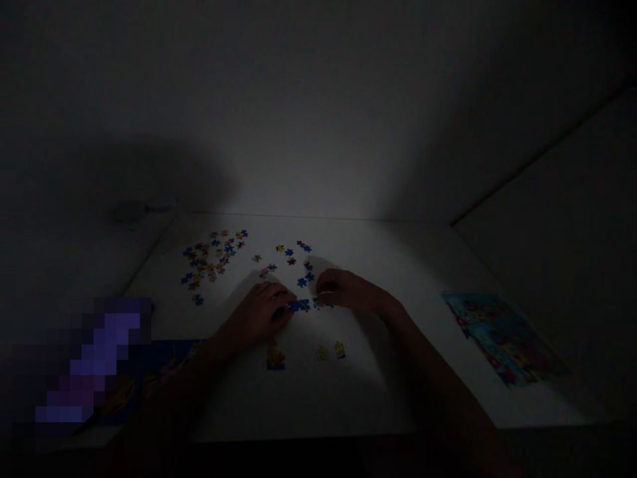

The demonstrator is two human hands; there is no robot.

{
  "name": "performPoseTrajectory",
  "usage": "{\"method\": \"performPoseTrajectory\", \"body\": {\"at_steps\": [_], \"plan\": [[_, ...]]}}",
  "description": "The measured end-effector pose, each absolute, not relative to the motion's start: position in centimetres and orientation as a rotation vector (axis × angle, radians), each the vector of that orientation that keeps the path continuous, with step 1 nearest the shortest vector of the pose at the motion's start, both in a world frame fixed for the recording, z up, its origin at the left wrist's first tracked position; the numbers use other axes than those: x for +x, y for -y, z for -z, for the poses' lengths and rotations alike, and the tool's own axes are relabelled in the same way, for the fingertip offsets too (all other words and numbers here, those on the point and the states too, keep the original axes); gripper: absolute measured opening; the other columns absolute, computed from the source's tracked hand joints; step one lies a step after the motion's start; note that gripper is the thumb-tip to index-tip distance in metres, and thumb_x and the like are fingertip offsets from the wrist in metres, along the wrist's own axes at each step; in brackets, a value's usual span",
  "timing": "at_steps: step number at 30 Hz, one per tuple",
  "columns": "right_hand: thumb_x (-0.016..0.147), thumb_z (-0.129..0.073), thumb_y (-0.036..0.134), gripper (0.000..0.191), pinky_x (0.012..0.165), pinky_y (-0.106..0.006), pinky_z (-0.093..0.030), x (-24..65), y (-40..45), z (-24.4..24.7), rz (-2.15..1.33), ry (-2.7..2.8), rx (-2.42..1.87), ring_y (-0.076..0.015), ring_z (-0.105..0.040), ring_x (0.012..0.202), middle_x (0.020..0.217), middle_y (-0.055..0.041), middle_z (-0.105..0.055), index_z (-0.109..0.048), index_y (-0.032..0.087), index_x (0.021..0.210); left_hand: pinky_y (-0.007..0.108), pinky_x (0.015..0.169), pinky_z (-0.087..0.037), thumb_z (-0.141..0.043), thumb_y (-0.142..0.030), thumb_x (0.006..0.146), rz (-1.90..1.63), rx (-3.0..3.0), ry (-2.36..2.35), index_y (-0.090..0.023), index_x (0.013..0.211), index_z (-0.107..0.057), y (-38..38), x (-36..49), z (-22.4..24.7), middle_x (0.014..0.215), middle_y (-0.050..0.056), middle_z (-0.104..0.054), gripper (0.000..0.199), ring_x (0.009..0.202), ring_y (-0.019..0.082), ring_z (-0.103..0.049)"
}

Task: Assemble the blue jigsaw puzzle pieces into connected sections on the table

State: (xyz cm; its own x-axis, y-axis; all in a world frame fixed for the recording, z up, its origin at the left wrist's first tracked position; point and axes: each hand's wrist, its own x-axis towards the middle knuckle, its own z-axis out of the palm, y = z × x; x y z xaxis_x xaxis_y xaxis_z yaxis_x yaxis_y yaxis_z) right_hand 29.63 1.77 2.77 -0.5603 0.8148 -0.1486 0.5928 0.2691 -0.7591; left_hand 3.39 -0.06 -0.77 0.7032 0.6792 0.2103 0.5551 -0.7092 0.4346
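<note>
Left hand point(256, 315) and right hand point(346, 292) narrow around blue puzzle pieces point(298, 305), grip unclear. Loose pieces point(212, 259) at eleven o'clock; poster point(505, 338) near table edge point(537, 408) at three.

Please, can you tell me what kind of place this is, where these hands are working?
Probably a room at home, dimly lit, used for a quiet hobby: a white table holds scattered jigsaw pieces, a printed puzzle picture lies to the right, and a plain wall stands behind.

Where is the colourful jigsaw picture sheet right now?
In the head view, the picture sheet lies at the right side of the table, beyond the person's right hand.
</note>
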Motion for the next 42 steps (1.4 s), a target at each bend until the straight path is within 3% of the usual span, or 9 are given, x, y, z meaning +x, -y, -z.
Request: {"method": "performPoseTrajectory", "body": {"at_steps": [12,22,25,30,35,40,42], "plan": [[0.079,-0.060,0.025,0.006,0.076,-0.034,-0.049,28.8,-3.6,1.2,-0.660,1.828,-1.467,-0.0200,-0.061,0.081,0.085,-0.0049,-0.065,-0.063,0.020,0.082,0.042,0.095,-0.046,-0.056,-0.028,0.094,-0.551,2.562,-0.942,-0.022,0.112,-0.064,0.0,3.5,0.6,0.111,0.006,-0.064,0.021,0.106,0.023,-0.056],[0.084,-0.057,0.023,0.008,0.083,-0.038,-0.048,29.1,-3.9,2.1,-0.550,1.926,-1.446,-0.0226,-0.060,0.088,0.090,-0.0073,-0.065,-0.064,0.020,0.087,0.042,0.095,-0.046,-0.056,-0.027,0.094,-0.562,2.556,-0.943,-0.022,0.111,-0.066,0.1,3.4,0.4,0.110,0.006,-0.064,0.021,0.104,0.023,-0.056],[0.083,-0.056,0.021,0.016,0.089,-0.040,-0.047,29.2,-4.1,2.4,-0.443,1.966,-1.447,-0.0249,-0.059,0.096,0.097,-0.0104,-0.066,-0.066,0.017,0.095,0.041,0.095,-0.046,-0.055,-0.027,0.093,-0.560,2.555,-0.948,-0.022,0.111,-0.066,0.0,3.4,0.6,0.111,0.006,-0.064,0.021,0.105,0.023,-0.056],[0.077,-0.049,0.009,0.047,0.096,-0.042,-0.044,29.1,-5.0,2.5,-0.330,2.070,-1.515,-0.0263,-0.056,0.107,0.112,-0.0138,-0.063,-0.064,0.015,0.122,0.040,0.096,-0.045,-0.052,-0.029,0.095,-0.550,2.542,-0.951,-0.022,0.110,-0.066,0.1,3.4,0.5,0.111,0.006,-0.064,0.021,0.106,0.023,-0.056],[0.083,-0.048,0.015,0.049,0.092,-0.038,-0.047,28.9,-5.7,2.3,-0.386,2.065,-1.552,-0.0245,-0.059,0.102,0.112,-0.0112,-0.062,-0.061,0.019,0.130,0.040,0.093,-0.046,-0.054,-0.030,0.095,-0.586,2.547,-0.938,-0.024,0.111,-0.064,0.1,3.4,0.7,0.111,0.005,-0.064,0.020,0.105,0.022,-0.056],[0.085,-0.046,0.015,0.041,0.079,-0.033,-0.049,27.8,-7.5,2.5,-0.478,1.843,-1.560,-0.0196,-0.061,0.082,0.100,-0.0070,-0.062,-0.066,0.021,0.121,0.040,0.091,-0.047,-0.055,-0.028,0.095,-0.627,2.617,-0.911,-0.020,0.115,-0.063,-0.1,3.4,0.7,0.109,0.007,-0.065,0.023,0.102,0.023,-0.057],[0.085,-0.047,0.014,0.037,0.079,-0.033,-0.049,26.9,-8.7,2.6,-0.462,1.800,-1.502,-0.0198,-0.059,0.084,0.098,-0.0078,-0.062,-0.069,0.018,0.114,0.040,0.090,-0.047,-0.054,-0.028,0.095,-0.679,2.647,-0.925,-0.018,0.114,-0.063,-0.2,3.3,0.7,0.107,0.008,-0.065,0.024,0.100,0.023,-0.058]]}}
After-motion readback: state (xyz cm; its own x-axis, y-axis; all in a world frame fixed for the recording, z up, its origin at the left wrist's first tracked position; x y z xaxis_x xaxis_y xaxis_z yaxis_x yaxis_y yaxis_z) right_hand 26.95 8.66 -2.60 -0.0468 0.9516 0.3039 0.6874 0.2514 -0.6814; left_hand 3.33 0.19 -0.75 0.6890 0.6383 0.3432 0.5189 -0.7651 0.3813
